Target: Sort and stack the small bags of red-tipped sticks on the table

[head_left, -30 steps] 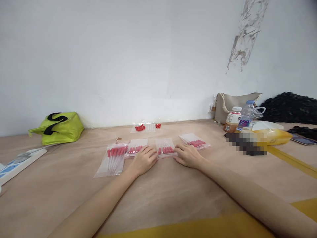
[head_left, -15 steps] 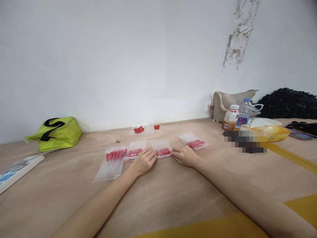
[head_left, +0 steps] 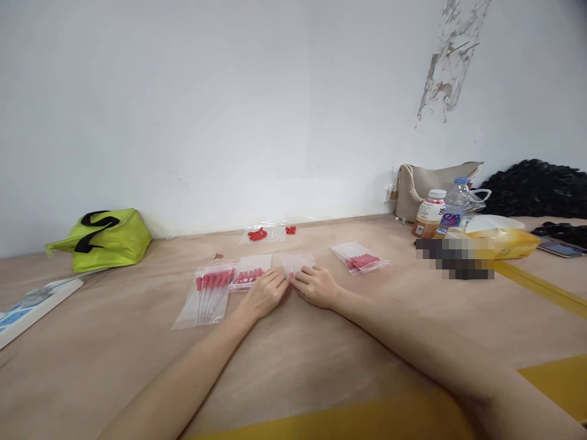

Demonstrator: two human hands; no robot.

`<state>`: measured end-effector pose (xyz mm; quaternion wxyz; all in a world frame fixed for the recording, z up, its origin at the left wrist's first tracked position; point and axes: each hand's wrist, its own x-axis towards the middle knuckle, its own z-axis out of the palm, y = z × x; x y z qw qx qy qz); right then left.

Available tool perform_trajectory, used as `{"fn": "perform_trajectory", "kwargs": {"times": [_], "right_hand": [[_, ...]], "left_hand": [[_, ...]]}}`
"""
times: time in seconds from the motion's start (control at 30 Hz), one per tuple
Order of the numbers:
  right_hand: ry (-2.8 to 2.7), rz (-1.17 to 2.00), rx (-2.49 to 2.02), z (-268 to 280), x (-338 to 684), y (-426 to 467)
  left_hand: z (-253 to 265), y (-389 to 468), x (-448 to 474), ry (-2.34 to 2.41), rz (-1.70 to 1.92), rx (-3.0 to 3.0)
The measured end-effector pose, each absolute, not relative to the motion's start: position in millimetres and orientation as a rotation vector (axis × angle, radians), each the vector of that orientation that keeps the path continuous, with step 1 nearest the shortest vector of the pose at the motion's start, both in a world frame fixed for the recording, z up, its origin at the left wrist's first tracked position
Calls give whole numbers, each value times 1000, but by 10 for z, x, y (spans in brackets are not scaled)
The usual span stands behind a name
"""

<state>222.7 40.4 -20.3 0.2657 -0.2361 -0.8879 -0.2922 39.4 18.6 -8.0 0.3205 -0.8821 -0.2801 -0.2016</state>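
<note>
Side by side at the near edge of a clear zip bag (head_left: 299, 262) are my left hand (head_left: 268, 292) and my right hand (head_left: 317, 287). Both have their fingers closed on that edge, and my right hand covers most of the red-bulbed droppers inside. Left of it lies another zip bag (head_left: 255, 263) of droppers, bulbs toward me. Further left, a larger zip bag (head_left: 187, 310) holds several droppers with red rubber bulbs (head_left: 209, 280) at the far end. A fourth zip bag (head_left: 351, 249) of droppers lies to the right.
Near the wall are loose red bulbs (head_left: 257, 234) and clear tubes (head_left: 276, 233) on plastic. A green bag (head_left: 114, 241) and white power strip (head_left: 46, 308) lie left. Bottles (head_left: 428, 214), a yellow tissue pack (head_left: 507, 243), a grey bag (head_left: 431, 178) and a phone (head_left: 559, 247) are right.
My right hand has slid left along the bag's near edge, from its right corner to beside my left hand, now covering the red bulbs. My left hand stays nearly in place.
</note>
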Motion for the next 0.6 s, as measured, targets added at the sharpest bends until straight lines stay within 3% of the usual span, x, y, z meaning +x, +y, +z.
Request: {"fn": "perform_trajectory", "kwargs": {"times": [0.6], "right_hand": [[-2392, -908, -657, -171, 2727, 453]], "left_hand": [[-68, 137, 300, -773, -591, -2338]]}}
